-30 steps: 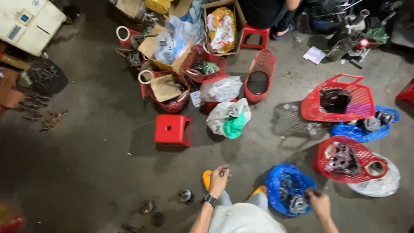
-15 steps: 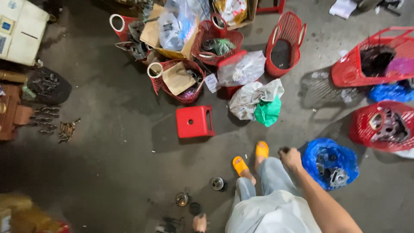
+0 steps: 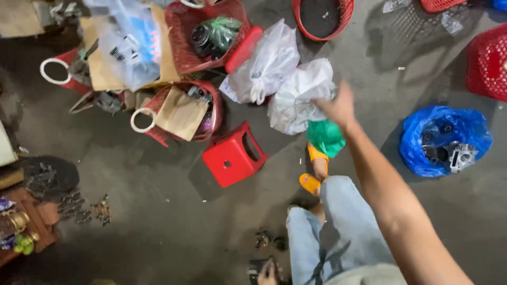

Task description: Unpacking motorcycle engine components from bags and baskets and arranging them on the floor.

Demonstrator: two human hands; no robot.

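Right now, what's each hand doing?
Left hand: low at the frame's bottom edge, mostly cut off; grip cannot be told.
Right hand: open, holding nothing.

Dark, stained concrete floor all around. A red plastic stool sits mid-scene, red baskets crowd the far left, and a blue plastic bag of metal parts lies right.

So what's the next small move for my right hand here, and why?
Probably lower the right hand onto the white plastic bag just beneath it. The hand is stretched out empty, fingers open, right over that bag, with the green bag beside it. The left hand is low by small metal parts.
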